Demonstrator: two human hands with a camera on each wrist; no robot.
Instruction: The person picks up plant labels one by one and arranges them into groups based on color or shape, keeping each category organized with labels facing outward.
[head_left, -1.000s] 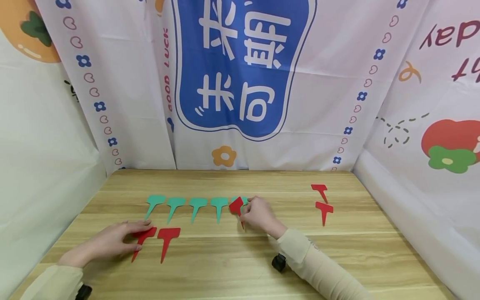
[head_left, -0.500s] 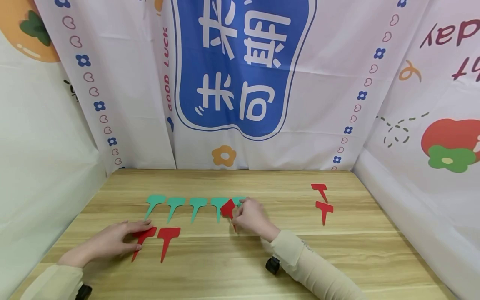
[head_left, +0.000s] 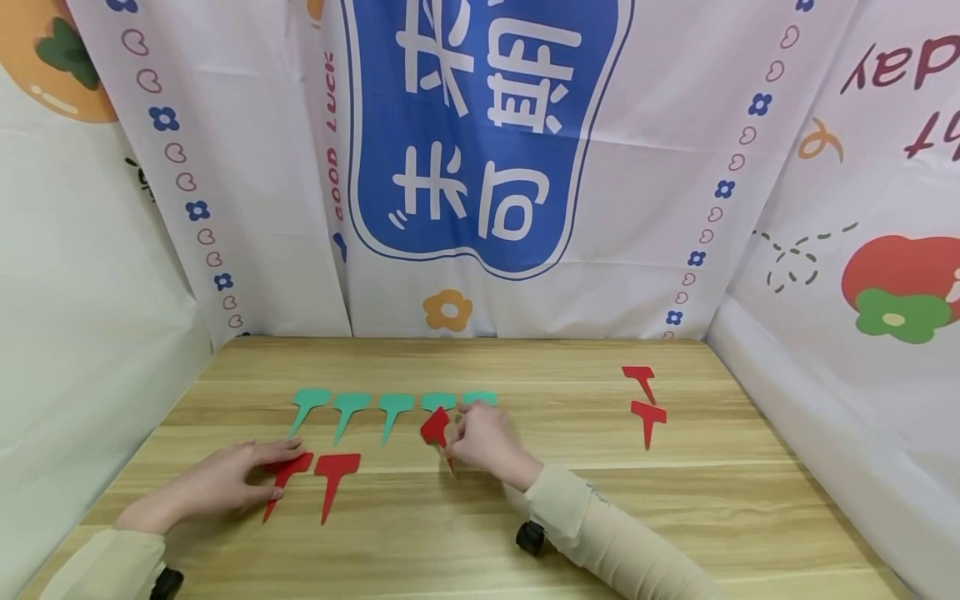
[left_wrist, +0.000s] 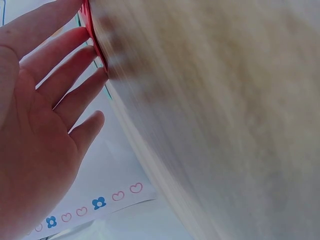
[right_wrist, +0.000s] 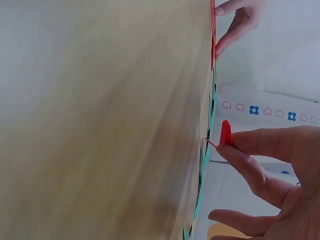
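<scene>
My right hand (head_left: 480, 437) pinches a red T-shaped tag (head_left: 435, 427) just above the wooden table (head_left: 480, 517), in front of a row of several green tags (head_left: 393, 406). The right wrist view shows the same red tag (right_wrist: 225, 134) held between thumb and finger (right_wrist: 250, 165). My left hand (head_left: 217, 483) lies flat with straight fingers on another red tag (head_left: 288, 471); in the left wrist view its fingers (left_wrist: 55, 75) touch that tag (left_wrist: 92, 30). A third red tag (head_left: 335, 472) lies just right of it.
Two more red tags (head_left: 643, 398) lie at the far right of the table. Printed white cloth (head_left: 480, 167) hangs behind and along both sides of the table.
My right hand has carried the red tag leftward and slightly nearer, across the right end of the green row. The left hand has stayed where it was.
</scene>
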